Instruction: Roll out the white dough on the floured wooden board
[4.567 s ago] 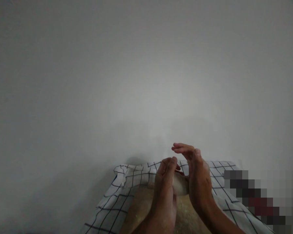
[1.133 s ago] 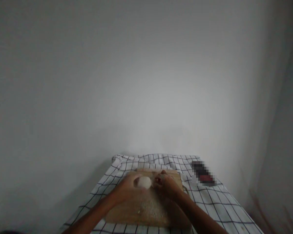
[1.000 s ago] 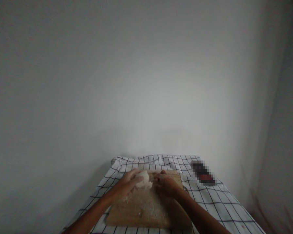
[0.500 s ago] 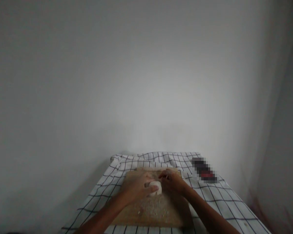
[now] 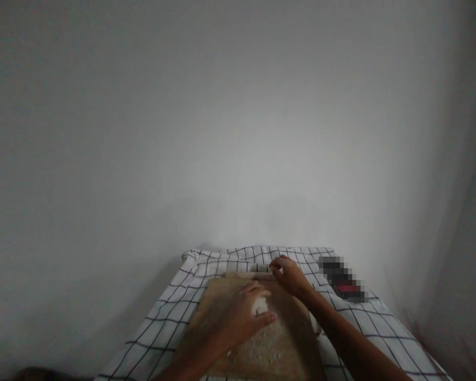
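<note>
A small round lump of white dough (image 5: pixel 259 306) rests on a wooden board (image 5: pixel 218 296) dusted with flour and crumbs. My left hand (image 5: pixel 254 309) curves around its left side, thumb on the near side and fingers on the far side. Over the board's far right edge, my right hand (image 5: pixel 287 271) is held with bent fingers drawn toward the thumb. Whatever may lie between those fingertips is too small and dark to make out.
A pale strip of wood (image 5: pixel 248 275) lies along the board's far edge. White cloth with dark checks (image 5: pixel 170 307) covers the table. To the right is a blurred-out dark and red item (image 5: pixel 343 279). A plain wall (image 5: pixel 238 132) rises behind the table.
My right hand has moved away from the dough, toward the board's far edge. My left hand remains at the dough, its thumb now farther right. The view has shifted slightly.
</note>
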Motion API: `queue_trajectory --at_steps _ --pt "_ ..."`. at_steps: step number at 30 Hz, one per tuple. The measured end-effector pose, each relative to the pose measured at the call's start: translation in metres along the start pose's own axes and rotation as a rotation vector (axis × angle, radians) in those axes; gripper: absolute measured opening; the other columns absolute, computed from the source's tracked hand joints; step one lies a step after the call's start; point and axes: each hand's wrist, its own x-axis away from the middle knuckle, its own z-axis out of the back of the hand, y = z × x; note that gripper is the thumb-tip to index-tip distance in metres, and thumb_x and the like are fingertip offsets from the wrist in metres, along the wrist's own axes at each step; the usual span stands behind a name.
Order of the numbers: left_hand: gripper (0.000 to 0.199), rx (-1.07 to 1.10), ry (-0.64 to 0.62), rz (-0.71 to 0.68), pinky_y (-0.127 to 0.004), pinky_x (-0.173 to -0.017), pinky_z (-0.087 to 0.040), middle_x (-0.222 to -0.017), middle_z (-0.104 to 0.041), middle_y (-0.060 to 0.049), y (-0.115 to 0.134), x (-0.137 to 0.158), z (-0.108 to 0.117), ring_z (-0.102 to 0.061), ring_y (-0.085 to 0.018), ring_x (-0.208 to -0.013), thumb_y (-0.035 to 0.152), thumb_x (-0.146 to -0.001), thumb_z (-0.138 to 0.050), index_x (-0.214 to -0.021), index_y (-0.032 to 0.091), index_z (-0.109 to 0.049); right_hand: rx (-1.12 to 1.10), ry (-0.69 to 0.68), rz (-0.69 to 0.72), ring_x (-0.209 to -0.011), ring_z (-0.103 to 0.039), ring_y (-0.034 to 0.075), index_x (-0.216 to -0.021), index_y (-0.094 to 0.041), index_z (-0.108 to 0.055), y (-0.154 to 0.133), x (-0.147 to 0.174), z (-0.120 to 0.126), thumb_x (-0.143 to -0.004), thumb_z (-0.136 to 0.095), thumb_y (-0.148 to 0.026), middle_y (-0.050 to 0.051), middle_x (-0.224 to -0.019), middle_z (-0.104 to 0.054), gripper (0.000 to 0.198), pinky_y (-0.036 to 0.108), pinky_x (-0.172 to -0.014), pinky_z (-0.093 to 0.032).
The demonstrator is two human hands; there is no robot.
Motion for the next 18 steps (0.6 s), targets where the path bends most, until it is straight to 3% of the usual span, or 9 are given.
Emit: queue_trajectory --at_steps 5,8,12,15,18 --pt "0.034 0.023 0.087 -0.096 -0.050 -0.111 -0.043 -0.120 -0.074 -0.004 -0.013 -0.005 -0.030 -0.064 -0.032 -0.119 0.027 -0.084 -0.063 -0.113 0.036 -0.076 0.174 -0.271 0.004 -0.080 -0.061 0.016 -0.096 -0.022 -0.075 0.002 -0.020 -0.010 -0.093 -0.058 -0.032 0.004 -0.095 -0.071 0.020 0.026 -0.072 -0.039" --pt "0.041 0.073 0.099 -0.098 -0.051 -0.116 -0.039 -0.127 -0.072 -0.005 -0.009 0.000 -0.033 -0.061 -0.033 -0.125 0.022 -0.083 -0.062 -0.118 0.036 -0.076 0.218 -0.421 0.030 -0.066 -0.054 0.013 -0.086 -0.021 -0.075 0.010 -0.032 -0.014 -0.093 -0.059 -0.047 0.002 -0.079 -0.068 0.032 0.025 -0.060 -0.032" --pt "0.047 0.111 0.098 -0.080 -0.050 -0.117 -0.037 -0.134 -0.068 -0.004 -0.004 0.004 -0.030 -0.057 -0.033 -0.130 0.023 -0.082 -0.063 -0.126 0.037 -0.072 0.208 -0.579 0.037 -0.059 -0.050 0.012 -0.085 -0.020 -0.076 0.016 -0.043 -0.011 -0.094 -0.056 -0.044 0.000 -0.069 -0.065 0.032 0.025 -0.058 -0.032" --pt "0.046 0.107 0.067 -0.054 -0.050 -0.116 -0.037 -0.134 -0.068 -0.006 -0.004 0.005 -0.026 -0.057 -0.034 -0.129 0.031 -0.084 -0.066 -0.129 0.037 -0.069 0.233 -0.601 0.042 -0.062 -0.053 0.013 -0.083 -0.019 -0.075 0.008 -0.045 -0.004 -0.094 -0.058 -0.042 0.002 -0.072 -0.067 0.030 0.026 -0.062 -0.037" --pt "0.057 0.101 0.006 -0.051 -0.048 -0.116 -0.037 -0.144 -0.061 -0.007 -0.003 0.006 -0.019 -0.054 -0.033 -0.133 0.039 -0.085 -0.069 -0.141 0.034 -0.060 0.181 -0.465 0.055 -0.070 -0.057 0.015 -0.082 -0.017 -0.072 -0.003 -0.042 0.002 -0.091 -0.066 -0.036 0.004 -0.078 -0.069 0.021 0.027 -0.069 -0.040"
